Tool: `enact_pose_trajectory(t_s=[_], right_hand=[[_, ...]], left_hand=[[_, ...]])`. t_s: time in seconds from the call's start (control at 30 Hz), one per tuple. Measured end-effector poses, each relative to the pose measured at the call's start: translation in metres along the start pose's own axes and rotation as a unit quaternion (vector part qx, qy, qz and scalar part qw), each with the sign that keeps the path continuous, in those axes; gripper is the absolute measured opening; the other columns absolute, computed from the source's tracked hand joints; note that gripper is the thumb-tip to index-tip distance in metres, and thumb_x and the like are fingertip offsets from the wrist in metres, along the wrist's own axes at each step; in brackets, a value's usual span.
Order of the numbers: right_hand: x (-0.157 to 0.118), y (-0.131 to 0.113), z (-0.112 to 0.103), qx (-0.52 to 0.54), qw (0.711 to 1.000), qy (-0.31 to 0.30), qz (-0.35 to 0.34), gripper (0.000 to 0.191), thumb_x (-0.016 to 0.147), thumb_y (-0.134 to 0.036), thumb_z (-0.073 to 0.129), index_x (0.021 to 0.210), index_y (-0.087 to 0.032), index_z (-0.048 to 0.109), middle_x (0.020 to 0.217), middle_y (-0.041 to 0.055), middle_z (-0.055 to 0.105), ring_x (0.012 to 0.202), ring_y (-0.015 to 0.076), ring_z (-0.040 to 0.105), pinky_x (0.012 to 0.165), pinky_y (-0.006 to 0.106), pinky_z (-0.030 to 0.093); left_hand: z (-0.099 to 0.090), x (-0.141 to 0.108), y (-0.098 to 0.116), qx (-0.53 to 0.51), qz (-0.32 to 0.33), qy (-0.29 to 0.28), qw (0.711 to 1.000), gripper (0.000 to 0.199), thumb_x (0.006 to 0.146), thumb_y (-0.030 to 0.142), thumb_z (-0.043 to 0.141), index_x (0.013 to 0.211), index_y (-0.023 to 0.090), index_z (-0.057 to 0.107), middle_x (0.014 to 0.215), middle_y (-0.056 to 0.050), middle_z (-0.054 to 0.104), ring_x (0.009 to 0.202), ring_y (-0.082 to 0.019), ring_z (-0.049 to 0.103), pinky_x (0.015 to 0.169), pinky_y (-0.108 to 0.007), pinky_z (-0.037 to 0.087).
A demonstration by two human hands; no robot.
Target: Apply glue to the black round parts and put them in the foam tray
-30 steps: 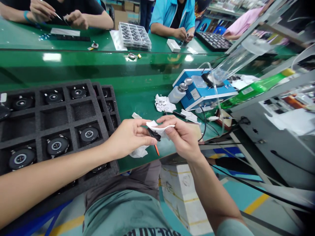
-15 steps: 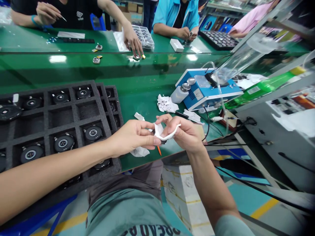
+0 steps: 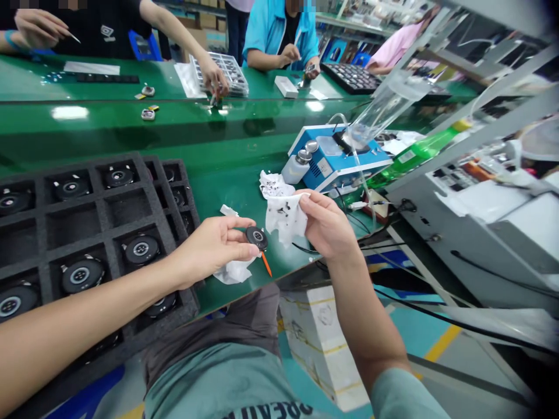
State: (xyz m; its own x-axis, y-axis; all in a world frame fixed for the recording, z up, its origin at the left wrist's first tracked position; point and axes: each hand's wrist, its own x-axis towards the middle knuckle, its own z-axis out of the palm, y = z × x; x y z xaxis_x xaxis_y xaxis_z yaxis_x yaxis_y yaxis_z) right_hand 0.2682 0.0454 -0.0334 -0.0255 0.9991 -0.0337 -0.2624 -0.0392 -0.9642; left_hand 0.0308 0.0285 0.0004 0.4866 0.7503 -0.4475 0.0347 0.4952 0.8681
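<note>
Between the thumb and fingers of my left hand (image 3: 222, 244) is a round black smartwatch body (image 3: 257, 237), its sensor side facing up toward me. My right hand (image 3: 327, 224) pinches the corner of a white wipe (image 3: 286, 218) that hangs open and carries black smudges. The wipe and the watch body are apart. Below the watch body an orange pointed stick (image 3: 266, 265) shows against the green bench, its upper end hidden. A crumpled white wipe (image 3: 236, 271) lies partly behind my left hand.
At left, a black foam tray (image 3: 159, 212) holds several round watch bodies. A stained wipe (image 3: 273, 185), a pump bottle (image 3: 297, 167) and a blue machine (image 3: 336, 169) stand beyond my right hand. A green bottle (image 3: 419, 152) leans at right. Co-workers' hands (image 3: 213, 75) work across the bench.
The wipe was wrapped over the watch body between both hands. Now my right hand has drawn it away and it hangs unfolded, while the watch body stays in my left. The view has shifted.
</note>
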Motion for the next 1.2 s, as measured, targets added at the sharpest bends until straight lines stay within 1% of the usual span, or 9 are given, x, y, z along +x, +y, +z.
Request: enact_pose_trajectory(t_s=[0.13, 0.27, 0.37, 0.47, 0.67, 0.77, 0.83, 1.0, 1.2], right_hand=[[-0.002, 0.0, 0.0, 0.007, 0.999, 0.046, 0.019, 0.031, 0.065, -0.045, 0.09, 0.085, -0.024, 0.08, 0.077, -0.0003, 0.075, 0.072, 0.0151, 0.066, 0.066, 0.026, 0.051], [-0.008, 0.013, -0.001, 0.04, 0.993, 0.097, 0.05, 0.031, 0.064, -0.039, 0.091, 0.087, -0.022, 0.08, 0.075, -0.0013, 0.074, 0.064, 0.0115, 0.062, 0.059, 0.024, 0.05], [-0.014, 0.023, 0.0, 0.062, 0.991, 0.102, 0.06, 0.028, 0.066, -0.037, 0.09, 0.085, -0.021, 0.077, 0.07, -0.003, 0.07, 0.058, 0.0083, 0.058, 0.055, 0.021, 0.047], [-0.02, 0.029, 0.007, 0.084, 0.989, 0.108, 0.05, 0.028, 0.068, -0.038, 0.089, 0.085, -0.02, 0.076, 0.074, -0.002, 0.071, 0.062, 0.0087, 0.061, 0.057, 0.02, 0.049], [-0.03, 0.041, 0.035, 0.096, 0.978, 0.18, -0.044, 0.029, 0.072, -0.042, 0.086, 0.089, -0.021, 0.076, 0.072, -0.0029, 0.068, 0.061, 0.0093, 0.057, 0.055, 0.023, 0.047], [-0.034, 0.048, 0.048, 0.014, 0.96, 0.251, -0.121, 0.026, 0.079, -0.041, 0.081, 0.095, -0.02, 0.077, 0.076, -0.0005, 0.073, 0.063, 0.0111, 0.062, 0.061, 0.026, 0.052], [-0.037, 0.05, 0.054, -0.049, 0.945, 0.278, -0.165, 0.022, 0.084, -0.038, 0.077, 0.096, -0.02, 0.077, 0.08, 0.0013, 0.076, 0.067, 0.0132, 0.066, 0.065, 0.028, 0.056], [-0.045, 0.047, 0.057, -0.137, 0.923, 0.273, -0.234, 0.014, 0.086, -0.033, 0.074, 0.091, -0.021, 0.078, 0.082, 0.0018, 0.078, 0.074, 0.0163, 0.072, 0.07, 0.03, 0.06], [-0.046, 0.051, 0.055, -0.173, 0.913, 0.25, -0.273, 0.008, 0.088, -0.028, 0.073, 0.092, -0.022, 0.079, 0.082, -0.0001, 0.077, 0.075, 0.0153, 0.072, 0.071, 0.028, 0.06]], left_hand=[[0.0, -0.002, 0.001, -0.02, 0.008, 0.003, 1.0, 0.066, 0.072, 0.008, 0.085, 0.133, 0.01, 0.058, 0.1, -0.01, 0.083, 0.082, -0.014, 0.076, 0.078, -0.025, 0.056], [0.0, -0.004, 0.0, -0.031, 0.014, 0.002, 0.999, 0.067, 0.073, 0.009, 0.085, 0.134, 0.011, 0.058, 0.102, -0.011, 0.082, 0.084, -0.015, 0.076, 0.079, -0.027, 0.056], [0.0, -0.005, 0.001, -0.033, 0.017, 0.002, 0.999, 0.068, 0.073, 0.009, 0.085, 0.135, 0.011, 0.057, 0.101, -0.012, 0.082, 0.08, -0.015, 0.076, 0.075, -0.026, 0.056], [0.001, -0.004, 0.003, -0.04, 0.018, -0.001, 0.999, 0.066, 0.074, 0.008, 0.084, 0.134, 0.01, 0.056, 0.099, -0.012, 0.082, 0.077, -0.014, 0.075, 0.073, -0.025, 0.056], [0.002, -0.005, 0.005, -0.037, 0.025, 0.001, 0.999, 0.067, 0.071, 0.009, 0.087, 0.132, 0.01, 0.058, 0.097, -0.01, 0.082, 0.078, -0.014, 0.076, 0.074, -0.024, 0.058], [0.003, -0.006, 0.006, -0.044, 0.028, 0.002, 0.999, 0.067, 0.07, 0.01, 0.089, 0.13, 0.01, 0.06, 0.099, -0.009, 0.082, 0.081, -0.014, 0.076, 0.077, -0.025, 0.059], [0.004, -0.007, 0.007, -0.046, 0.029, 0.009, 0.998, 0.066, 0.068, 0.009, 0.09, 0.127, 0.01, 0.062, 0.097, -0.008, 0.082, 0.081, -0.014, 0.076, 0.077, -0.024, 0.059], [0.005, -0.006, 0.006, -0.045, 0.026, 0.017, 0.998, 0.064, 0.066, 0.009, 0.091, 0.125, 0.011, 0.065, 0.093, -0.007, 0.082, 0.079, -0.014, 0.076, 0.075, -0.022, 0.06], [0.003, -0.006, 0.006, -0.058, 0.016, 0.01, 0.998, 0.065, 0.066, 0.011, 0.092, 0.126, 0.011, 0.066, 0.094, -0.008, 0.082, 0.079, -0.015, 0.077, 0.076, -0.024, 0.06]])
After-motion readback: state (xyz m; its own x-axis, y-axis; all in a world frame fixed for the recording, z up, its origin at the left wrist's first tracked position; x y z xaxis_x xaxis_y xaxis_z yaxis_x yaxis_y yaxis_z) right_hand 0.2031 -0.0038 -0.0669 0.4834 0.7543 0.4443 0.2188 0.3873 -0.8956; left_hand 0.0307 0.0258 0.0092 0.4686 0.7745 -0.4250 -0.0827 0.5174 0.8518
